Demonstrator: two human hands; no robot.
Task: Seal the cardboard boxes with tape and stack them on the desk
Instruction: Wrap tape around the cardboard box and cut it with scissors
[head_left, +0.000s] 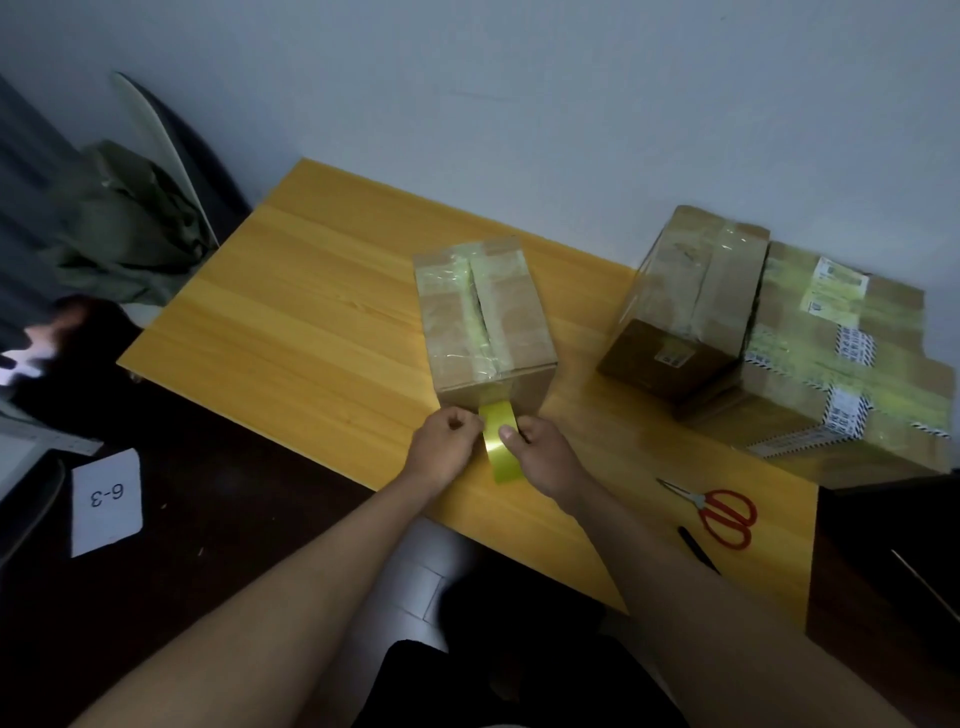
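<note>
We see a brown cardboard box (488, 322) standing upright near the middle of the wooden tabletop (291, 322), its top flaps closed but with a dark gap along the centre seam, old clear tape on them. A strip of yellowish tape (497, 415) sticks to its near side, running down to the tape roll (501, 452). At the right, a smaller taped box (685, 301) leans tilted against a larger, labelled box (841, 364).

Smooth grained wood is seen in the tabletop (291, 312); matt cardboard box (488, 322) is covered by glossy tape (500, 441); beside it, scissors (719, 512) show red plastic handles.
</note>
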